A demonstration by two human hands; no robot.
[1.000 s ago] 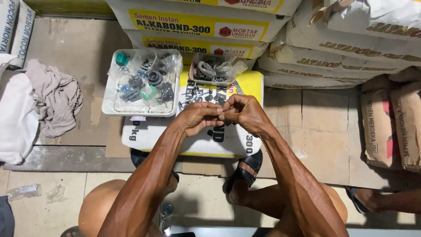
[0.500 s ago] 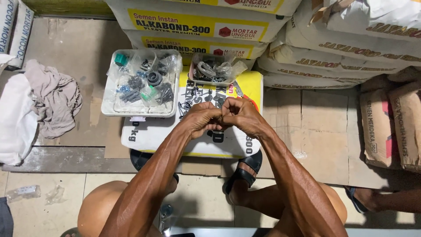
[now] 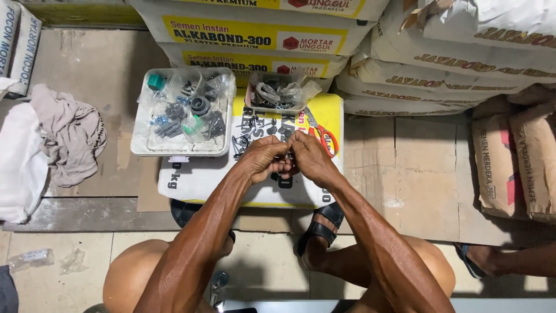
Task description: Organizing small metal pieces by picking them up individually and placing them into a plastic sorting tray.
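Item: small dark fitting [image 3: 285,164], pinched between the fingertips of both my hands, over the middle of the white-and-yellow sack [image 3: 200,179] that serves as my table. Mostly hidden by my fingers; exact kind cannot be told. Judged light, rigid and small enough to slip, so best held by its edges with fingertips, close to the sack in case it drops.

Left hand [image 3: 263,159]: fingers curled closed on the fitting from 9 o'clock.
Right hand [image 3: 310,157]: fingers curled closed on it from 3 o'clock, knuckles touching the left hand's.

Loose dark small parts [image 3: 243,144]: scattered on the sack at 10 o'clock of my hands, near them. Likely light and easily scattered.

Red-handled pliers [image 3: 322,135]: lying on the sack at 2 o'clock, just beside my right hand.

Small tray [image 3: 279,93]: at 12 o'clock, holding clear bags of grey and metal pieces.

Large white tray [image 3: 139,148]: at 10 o'clock, holding bagged black rings, blue and green fittings.

Stacked cement sacks [image 3: 440,64]: from 12 to 3 o'clock, behind the trays.

Grey cloth [image 3: 69,136]: at 9 o'clock, well apart, on the floor.

Black sandals [image 3: 318,226]: on my feet at 6 o'clock, against the sack's near edge.

Another person's foot [image 3: 492,261]: at 4 o'clock, well apart.
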